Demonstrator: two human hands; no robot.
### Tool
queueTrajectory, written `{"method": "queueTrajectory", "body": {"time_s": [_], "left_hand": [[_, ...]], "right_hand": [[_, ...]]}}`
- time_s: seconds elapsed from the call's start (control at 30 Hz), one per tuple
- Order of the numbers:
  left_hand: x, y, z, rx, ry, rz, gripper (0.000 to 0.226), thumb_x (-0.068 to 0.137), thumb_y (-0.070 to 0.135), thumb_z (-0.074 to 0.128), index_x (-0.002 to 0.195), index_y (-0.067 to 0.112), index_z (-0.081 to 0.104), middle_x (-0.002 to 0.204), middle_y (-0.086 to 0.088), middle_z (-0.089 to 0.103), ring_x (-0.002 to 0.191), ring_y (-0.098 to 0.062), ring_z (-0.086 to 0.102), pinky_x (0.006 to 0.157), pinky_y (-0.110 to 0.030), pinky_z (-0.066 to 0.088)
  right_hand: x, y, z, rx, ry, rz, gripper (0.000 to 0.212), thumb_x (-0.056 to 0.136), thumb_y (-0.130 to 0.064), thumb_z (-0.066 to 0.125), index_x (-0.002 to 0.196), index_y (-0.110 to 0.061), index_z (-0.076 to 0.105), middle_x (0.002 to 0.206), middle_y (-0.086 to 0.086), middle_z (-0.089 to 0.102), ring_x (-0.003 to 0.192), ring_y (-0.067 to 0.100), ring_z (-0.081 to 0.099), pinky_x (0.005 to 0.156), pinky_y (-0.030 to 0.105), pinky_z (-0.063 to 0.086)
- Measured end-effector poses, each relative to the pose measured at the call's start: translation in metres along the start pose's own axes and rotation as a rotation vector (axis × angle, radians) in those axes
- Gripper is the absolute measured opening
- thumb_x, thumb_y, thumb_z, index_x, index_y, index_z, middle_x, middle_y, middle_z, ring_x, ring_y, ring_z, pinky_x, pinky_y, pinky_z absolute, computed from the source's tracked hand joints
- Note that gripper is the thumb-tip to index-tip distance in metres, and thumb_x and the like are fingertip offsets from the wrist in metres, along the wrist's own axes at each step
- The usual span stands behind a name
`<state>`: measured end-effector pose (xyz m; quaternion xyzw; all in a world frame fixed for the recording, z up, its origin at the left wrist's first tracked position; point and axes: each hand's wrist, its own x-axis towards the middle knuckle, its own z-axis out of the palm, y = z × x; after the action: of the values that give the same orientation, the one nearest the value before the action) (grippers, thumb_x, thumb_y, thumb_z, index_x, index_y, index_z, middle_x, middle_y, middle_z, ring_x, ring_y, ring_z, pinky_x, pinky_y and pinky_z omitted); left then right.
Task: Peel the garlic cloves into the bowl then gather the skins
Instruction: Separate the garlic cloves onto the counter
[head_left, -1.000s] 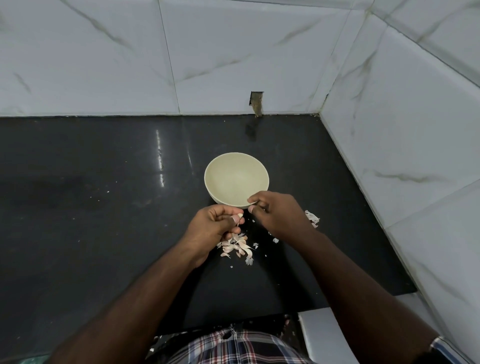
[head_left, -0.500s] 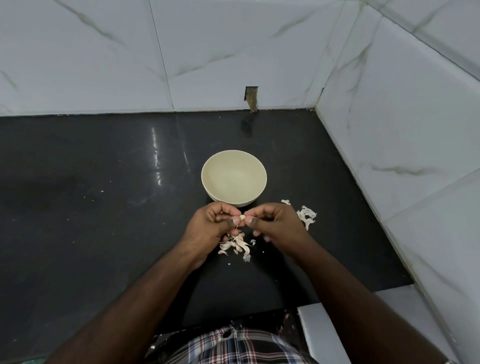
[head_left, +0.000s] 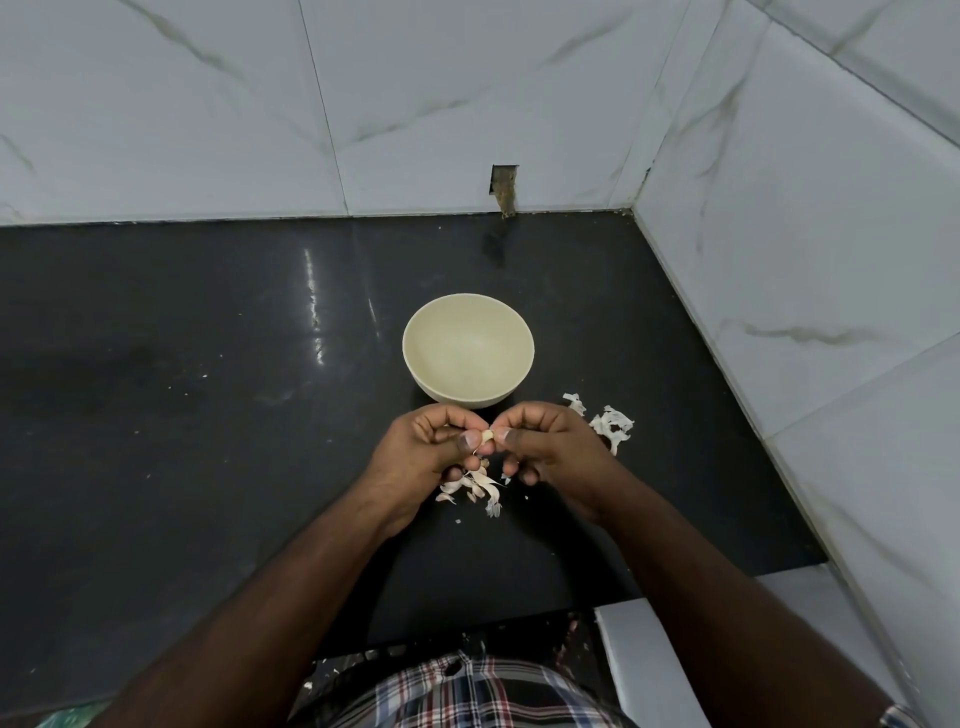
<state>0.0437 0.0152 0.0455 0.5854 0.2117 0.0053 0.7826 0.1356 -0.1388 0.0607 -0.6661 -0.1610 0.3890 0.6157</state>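
On the left, the black counter runs wide and bare up to the white marble-look wall tiles, with only a few pale crumbs and a bright streak of reflected light on it; this is the largest free surface in the view. Its near edge is cut off by the bottom of the picture and by the person's forearms. Moving toward the middle, the left hand has its fingers curled, and its thumb and forefinger pinch a small garlic clove just in front of the bowl. The cream bowl stands upright on the counter, close behind the hands but not touching them, and its inside looks empty. Under the hands lies a small pile of skins, partly covered by the fingers, so how many pieces there are is hard to tell. The right hand meets the left one at the clove and pinches it from the other side with curled fingers; most of the clove is hidden between the fingertips. Just to the right of this hand lies a second heap of skins, partly hidden behind the knuckles. Further right the counter is narrow and ends at the side wall, which closes that side. At the bottom, a checked shirt is cut off by the frame.
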Motion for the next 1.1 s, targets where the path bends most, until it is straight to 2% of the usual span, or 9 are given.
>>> {"method": "queueTrajectory", "body": {"time_s": [0.23,0.47,0.6,0.67,0.8,0.9,0.97,1.03,1.1], "left_hand": [[-0.001,0.002,0.001,0.096,0.009,0.047,0.017,0.085,-0.002,0.073,0.1,0.004,0.068,0.075,-0.008,0.072,0.063,-0.014,0.067,0.056,-0.021,0.048],[-0.001,-0.001,0.004,0.03,0.056,0.069,0.01,0.094,-0.002,0.062,0.1,0.004,0.067,0.087,-0.015,0.076,0.071,-0.017,0.067,0.059,-0.021,0.05],[-0.001,-0.002,0.002,-0.016,0.061,0.055,0.01,0.096,-0.001,0.059,0.1,0.007,0.065,0.094,-0.015,0.076,0.075,-0.018,0.071,0.062,-0.022,0.053],[-0.001,-0.002,0.002,-0.009,0.056,0.053,0.01,0.097,0.001,0.059,0.103,0.008,0.064,0.096,-0.015,0.076,0.078,-0.019,0.072,0.064,-0.023,0.054],[-0.003,-0.002,0.005,-0.028,0.056,0.045,0.01,0.098,0.003,0.059,0.103,0.01,0.064,0.096,-0.015,0.076,0.08,-0.022,0.073,0.066,-0.024,0.055],[-0.003,-0.002,0.005,-0.042,0.052,0.035,0.008,0.097,0.005,0.06,0.101,0.01,0.064,0.097,-0.015,0.076,0.082,-0.022,0.073,0.067,-0.024,0.055],[-0.004,-0.002,0.006,-0.056,0.062,0.04,0.008,0.095,0.004,0.063,0.099,0.01,0.067,0.097,-0.015,0.076,0.081,-0.023,0.072,0.064,-0.023,0.054],[-0.004,-0.003,0.006,-0.064,0.084,0.049,0.008,0.091,0.004,0.067,0.095,0.01,0.07,0.09,-0.016,0.073,0.078,-0.024,0.069,0.059,-0.023,0.05],[-0.003,-0.005,0.006,-0.058,0.099,0.053,0.008,0.088,0.005,0.071,0.092,0.011,0.073,0.081,-0.013,0.069,0.069,-0.021,0.062,0.056,-0.025,0.045]], "right_hand": [[0.003,0.005,0.005,-0.087,0.118,-0.011,0.012,0.092,-0.003,0.058,0.088,-0.006,0.068,0.071,0.009,0.062,0.055,0.014,0.052,0.047,0.026,0.035],[0.003,0.004,0.007,-0.135,0.178,0.003,0.019,0.092,-0.003,0.056,0.079,-0.013,0.066,0.068,-0.001,0.063,0.051,0.011,0.051,0.047,0.027,0.033],[0.0,0.008,-0.001,-0.24,0.251,-0.004,0.012,0.09,-0.006,0.061,0.081,-0.009,0.068,0.067,0.007,0.06,0.053,0.014,0.053,0.046,0.02,0.038],[-0.001,0.008,-0.005,-0.275,0.28,-0.018,0.008,0.088,-0.006,0.067,0.082,-0.008,0.07,0.067,0.002,0.064,0.053,0.011,0.057,0.047,0.017,0.04],[-0.002,0.009,-0.014,-0.392,0.349,-0.061,0.014,0.082,-0.005,0.073,0.079,-0.018,0.072,0.068,-0.004,0.068,0.055,0.008,0.061,0.056,0.022,0.046],[-0.003,0.007,-0.018,-0.564,0.423,-0.124,0.017,0.082,-0.011,0.073,0.089,-0.026,0.076,0.083,-0.009,0.071,0.059,0.001,0.06,0.061,0.019,0.048],[-0.006,0.003,-0.014,-0.527,0.4,-0.181,0.017,0.083,-0.013,0.076,0.096,-0.024,0.077,0.086,-0.016,0.07,0.068,0.0,0.062,0.066,0.015,0.047],[-0.011,-0.002,-0.004,-0.421,0.302,-0.184,0.019,0.082,-0.011,0.08,0.099,-0.019,0.077,0.077,-0.02,0.071,0.068,-0.004,0.063,0.066,0.009,0.045],[-0.014,-0.002,0.007,-0.385,0.231,-0.18,0.023,0.079,-0.013,0.084,0.1,-0.017,0.076,0.081,-0.01,0.075,0.069,0.001,0.067,0.065,0.011,0.048]]}}
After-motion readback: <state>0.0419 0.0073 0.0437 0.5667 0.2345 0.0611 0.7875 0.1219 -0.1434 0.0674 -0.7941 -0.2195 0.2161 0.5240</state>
